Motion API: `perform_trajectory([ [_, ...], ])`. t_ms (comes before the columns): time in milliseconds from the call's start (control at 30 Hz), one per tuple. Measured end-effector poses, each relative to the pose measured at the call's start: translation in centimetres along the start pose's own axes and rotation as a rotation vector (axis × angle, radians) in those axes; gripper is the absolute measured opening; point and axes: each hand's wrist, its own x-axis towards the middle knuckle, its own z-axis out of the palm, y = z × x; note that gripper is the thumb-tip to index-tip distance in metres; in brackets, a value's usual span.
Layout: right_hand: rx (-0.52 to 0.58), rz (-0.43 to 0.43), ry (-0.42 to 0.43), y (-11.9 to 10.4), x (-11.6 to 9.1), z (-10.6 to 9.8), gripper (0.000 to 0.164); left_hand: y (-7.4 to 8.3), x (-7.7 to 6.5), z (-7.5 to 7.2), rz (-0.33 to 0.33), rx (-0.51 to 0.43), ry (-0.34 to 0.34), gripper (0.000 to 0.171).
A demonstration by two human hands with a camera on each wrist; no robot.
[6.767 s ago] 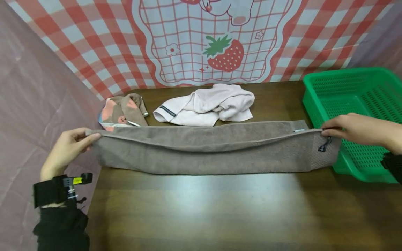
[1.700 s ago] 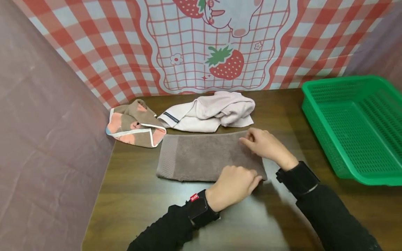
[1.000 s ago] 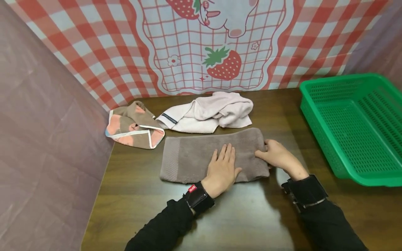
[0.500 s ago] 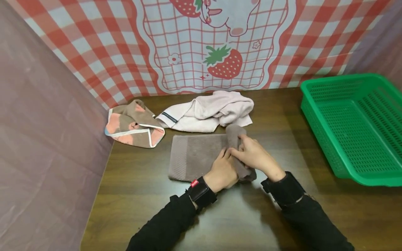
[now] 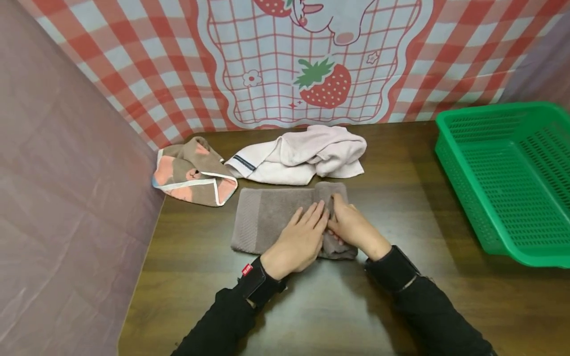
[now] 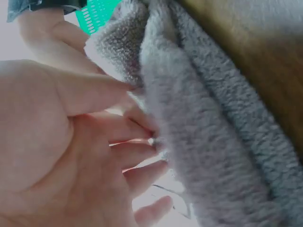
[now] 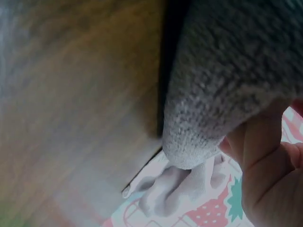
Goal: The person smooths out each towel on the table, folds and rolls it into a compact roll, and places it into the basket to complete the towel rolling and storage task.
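A grey-brown towel (image 5: 271,212) lies folded in a flat strip on the table, its right end turned over into a thick roll. My left hand (image 5: 297,242) rests on the flat part beside the roll, fingers extended. In the left wrist view those fingers (image 6: 139,156) look straight, close along the towel's edge. My right hand (image 5: 356,228) grips the rolled end, thumb on its left side. Bent fingers (image 7: 262,156) press against the roll in the right wrist view; some fingertips are hidden there.
Behind the towel lie a crumpled pale pink-white towel (image 5: 303,155) and a small brown towel with pink patches (image 5: 196,173). A green plastic basket (image 5: 467,198) stands at the right. A checked cloth (image 5: 178,64) hangs behind the table.
The grey-brown towel went from a long stretched strip to a shorter folded one. Its right end has since been rolled leftward by my right hand; my left hand has flattened onto it.
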Motion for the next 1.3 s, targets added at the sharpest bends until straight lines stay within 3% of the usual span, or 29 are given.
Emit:
perform_trajectory([
  [67, 0.010, -0.005, 0.004, 0.1, -0.1, -0.1, 0.052, 0.0, 0.1, 0.1, 0.014, -0.023, 0.012, 0.058],
  [167, -0.012, 0.002, 0.037, 0.5, -0.6, -0.5, 0.055, 0.0, 0.2, 0.3, -0.024, -0.076, 0.016, 0.064],
  [267, -0.134, 0.065, 0.116, 1.2, -1.1, -1.1, 0.051, 0.0, 0.4, 0.5, -0.066, -0.078, -0.003, 0.070],
  [367, -0.238, 0.146, 0.114, 1.9, -1.4, -1.5, 0.052, 0.2, 0.5, 0.7, -0.106, -0.052, -0.031, 0.074],
  [500, -0.151, 0.157, 0.021, 2.5, -1.5, -1.6, 0.055, 0.7, 0.8, 0.9, -0.143, -0.028, -0.048, 0.076],
  [600, -0.044, 0.142, 0.027, 2.7, -1.7, -1.8, 0.054, 1.2, 1.1, 1.1, -0.149, -0.016, -0.021, 0.075],
  [733, 0.000, 0.131, 0.105, 2.1, -2.3, -2.9, 0.053, 2.0, 1.7, 1.2, -0.108, 0.032, 0.051, 0.070],
  [867, -0.046, 0.108, 0.195, 0.8, -3.2, -3.7, 0.055, 2.6, 2.3, 1.0, -0.006, 0.077, 0.087, 0.063],
  [1000, -0.071, 0.087, 0.222, -0.5, -3.5, -3.4, 0.058, 2.8, 2.9, 0.9, 0.063, 0.170, 0.030, 0.059],
  [1133, -0.083, 0.011, 0.195, -2.0, -2.8, -2.0, 0.055, 1.7, 2.4, 1.2, 0.081, 0.263, -0.047, 0.060],
  [1300, -0.165, -0.051, 0.168, -3.5, -1.7, -0.3, 0.045, -0.2, 1.5, 1.6, 0.137, 0.255, -0.055, 0.057],
])
